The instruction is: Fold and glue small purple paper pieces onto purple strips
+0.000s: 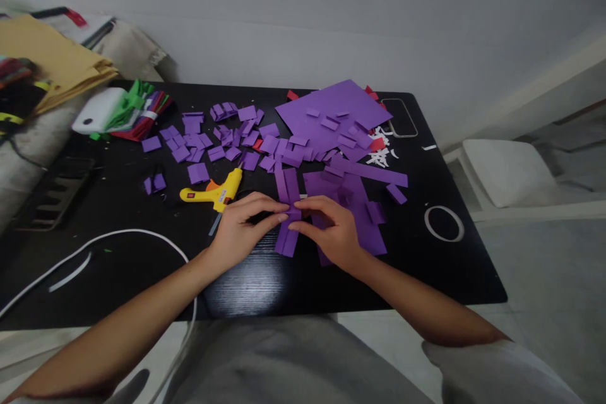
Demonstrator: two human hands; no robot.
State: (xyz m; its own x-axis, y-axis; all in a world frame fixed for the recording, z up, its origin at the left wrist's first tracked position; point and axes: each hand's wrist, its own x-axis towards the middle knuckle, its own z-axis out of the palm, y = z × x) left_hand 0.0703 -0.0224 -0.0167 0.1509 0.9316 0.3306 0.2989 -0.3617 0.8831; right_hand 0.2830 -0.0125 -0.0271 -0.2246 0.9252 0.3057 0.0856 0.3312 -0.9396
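A long folded strip of purple paper (286, 241) runs away from me near the table's middle, creased along its length. My left hand (246, 221) pinches it from the left, thumb and forefinger together at its middle. From the right, my right hand (331, 230) pinches the same part, its fingertips almost meeting the left ones. What lies exactly under the fingertips is hidden. Just left of my left hand lies a yellow hot glue gun (215, 190), its nozzle pointing away. Purple paper sheets (369, 230) lie partly beneath my right hand.
Many small folded purple pieces (194, 139) are scattered at the back. A large purple sheet (326, 101), white paper scraps (380, 154) and a tape ring (444, 223) are to the right. A white cable (137, 231) curves across the left, near a colourful bundle (137, 110).
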